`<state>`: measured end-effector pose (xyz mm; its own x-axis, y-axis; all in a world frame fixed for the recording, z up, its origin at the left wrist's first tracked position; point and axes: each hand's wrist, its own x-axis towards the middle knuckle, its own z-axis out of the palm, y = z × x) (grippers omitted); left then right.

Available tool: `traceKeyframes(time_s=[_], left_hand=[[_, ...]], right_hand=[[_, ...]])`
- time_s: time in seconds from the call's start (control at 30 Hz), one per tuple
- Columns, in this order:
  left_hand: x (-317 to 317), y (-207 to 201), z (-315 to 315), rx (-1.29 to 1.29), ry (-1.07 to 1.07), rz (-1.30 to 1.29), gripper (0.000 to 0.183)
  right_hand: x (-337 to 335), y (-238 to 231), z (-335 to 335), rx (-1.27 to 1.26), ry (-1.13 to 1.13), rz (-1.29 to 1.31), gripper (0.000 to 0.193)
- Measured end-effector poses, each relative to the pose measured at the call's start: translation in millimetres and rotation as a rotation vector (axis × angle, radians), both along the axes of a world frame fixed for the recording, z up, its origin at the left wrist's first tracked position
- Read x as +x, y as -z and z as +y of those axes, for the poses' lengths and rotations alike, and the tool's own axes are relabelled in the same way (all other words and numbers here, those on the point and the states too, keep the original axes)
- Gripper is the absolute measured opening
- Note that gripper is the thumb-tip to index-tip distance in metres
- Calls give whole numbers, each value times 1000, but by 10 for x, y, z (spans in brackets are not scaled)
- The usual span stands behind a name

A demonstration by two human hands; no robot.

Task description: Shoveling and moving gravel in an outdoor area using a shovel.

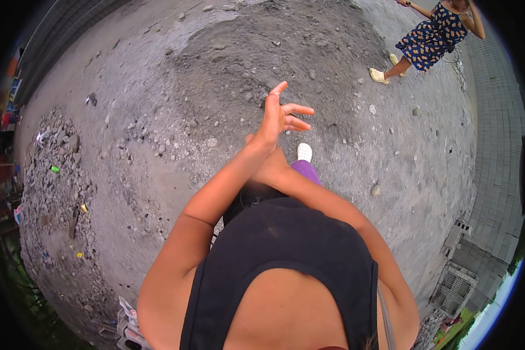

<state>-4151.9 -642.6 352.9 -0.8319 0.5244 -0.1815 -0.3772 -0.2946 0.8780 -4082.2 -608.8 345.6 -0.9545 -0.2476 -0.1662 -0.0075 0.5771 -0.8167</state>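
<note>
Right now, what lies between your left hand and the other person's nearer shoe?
In the head view, only grey, gritty ground shows between the left hand and that shoe.

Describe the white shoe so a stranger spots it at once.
On the grey ground, find the spread left hand near the picture's middle. Just below and right of it, the white shoe tips a purple trouser leg. Its white sets it apart from the pale yellow shoes at upper right.
</note>
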Motion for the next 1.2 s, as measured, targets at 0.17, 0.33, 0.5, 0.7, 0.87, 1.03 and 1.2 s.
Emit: traceKeyframes(time_s=[0.17,0.33,0.5,0.7,0.87,1.03,1.2], left_hand=[[-10,-8,-20,-9,8,13,78],[-34,12,-94,-13,-11,8,79],[-17,40,-203,-29,-64,16,78],[13,64,-292,-28,-59,-8,75],[29,104,-317,-19,-54,-16,74],[33,102,-215,15,-85,-15,72],[1,103,-132,-9,-35,-8,71]], right_hand=[[-9,19,-29,13,4,-36,34],[-43,35,-96,15,-28,5,34],[-27,32,-177,12,-54,51,35],[6,109,-246,16,-83,6,34],[16,60,-262,30,-91,-93,33],[21,132,-193,92,-50,8,32],[0,42,-116,51,-50,-26,31]])
